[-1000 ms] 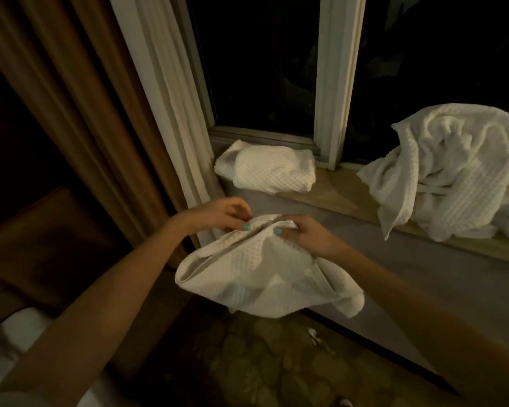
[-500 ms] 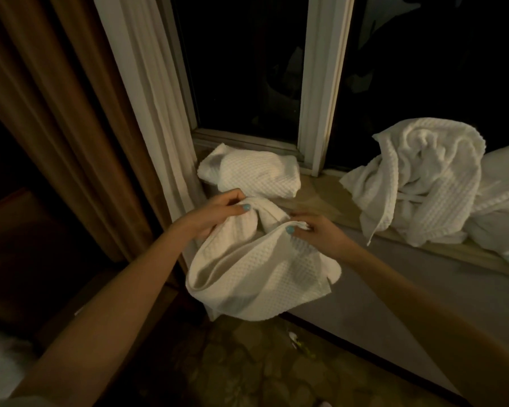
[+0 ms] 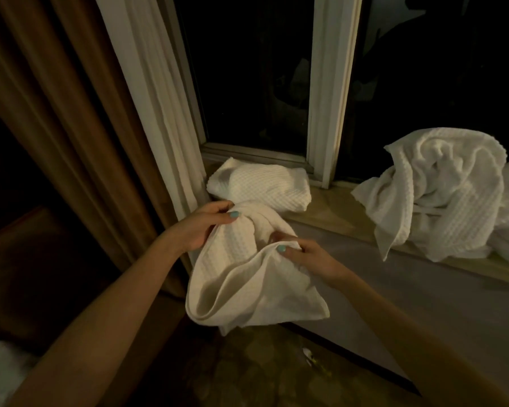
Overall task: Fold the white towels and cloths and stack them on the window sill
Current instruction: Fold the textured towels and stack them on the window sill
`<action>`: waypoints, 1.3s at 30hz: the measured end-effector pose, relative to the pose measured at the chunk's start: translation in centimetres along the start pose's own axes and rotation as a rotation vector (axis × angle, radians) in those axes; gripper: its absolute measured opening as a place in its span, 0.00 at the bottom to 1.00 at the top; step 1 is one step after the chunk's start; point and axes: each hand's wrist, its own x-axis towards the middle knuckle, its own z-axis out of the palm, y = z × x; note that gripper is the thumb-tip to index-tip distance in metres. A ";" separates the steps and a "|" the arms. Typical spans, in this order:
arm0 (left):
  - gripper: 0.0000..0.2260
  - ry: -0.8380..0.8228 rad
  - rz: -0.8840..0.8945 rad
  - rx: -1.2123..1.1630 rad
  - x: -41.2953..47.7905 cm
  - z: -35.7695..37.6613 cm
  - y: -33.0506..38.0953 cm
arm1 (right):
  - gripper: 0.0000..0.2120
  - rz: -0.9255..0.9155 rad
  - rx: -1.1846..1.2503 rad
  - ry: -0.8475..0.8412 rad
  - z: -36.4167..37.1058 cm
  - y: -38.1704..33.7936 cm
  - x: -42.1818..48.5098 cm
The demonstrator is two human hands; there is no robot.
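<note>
A dark window (image 3: 256, 77) fills the top of the view, with a long brown curtain (image 3: 56, 113) hanging to the left. Below the glass runs a pale sill (image 3: 329, 212). Well to the right of the fingers, a loose heap (image 3: 441, 195) of white towels slumps over the sill's edge, not yet folded. Just beyond the left fingertips, a folded cloth (image 3: 262, 186) lies on the sill. Between the two hands hangs a white waffle-weave cloth (image 3: 247, 283), doubled over and sagging below the fingers. The left hand (image 3: 200, 227) pinches a bunched top corner, thumb on top, fingers curled under. The right hand (image 3: 309, 257) pinches the near edge under its thumb; its other fingers are hidden in the fabric. A second ago both pinches sat side by side, low and clear of the sill, with the cloth spread wider beneath them. Since then the left hand has risen to the sill's edge, beside the folded cloth, and the hands have drawn apart, the right one nearer the body. The cloth now looks gathered into a narrower bundle, likely about to join the folded one, with the heap left to do.
</note>
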 end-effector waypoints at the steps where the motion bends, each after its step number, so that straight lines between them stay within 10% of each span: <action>1: 0.08 0.001 -0.007 -0.041 -0.4 -0.6 0.1 | 0.10 -0.039 -0.017 0.045 0.2 0.0 0.7; 6: 0.37 -0.035 -0.051 -0.118 -1.9 -3.7 -0.2 | 0.06 -0.229 -0.159 0.141 0.4 -0.3 2.9; 11: 0.08 0.065 -0.030 -0.204 -1.6 -3.0 -1.0 | 0.06 -0.301 -0.245 0.060 1.0 -0.7 4.0; 26: 0.23 0.032 -0.082 0.116 0.3 0.9 -3.7 | 0.12 -0.757 -0.790 0.341 1.3 0.0 2.0; 39: 0.07 0.216 0.068 0.276 3.1 3.9 -5.4 | 0.11 -0.496 -0.569 0.120 -2.0 -0.9 -0.6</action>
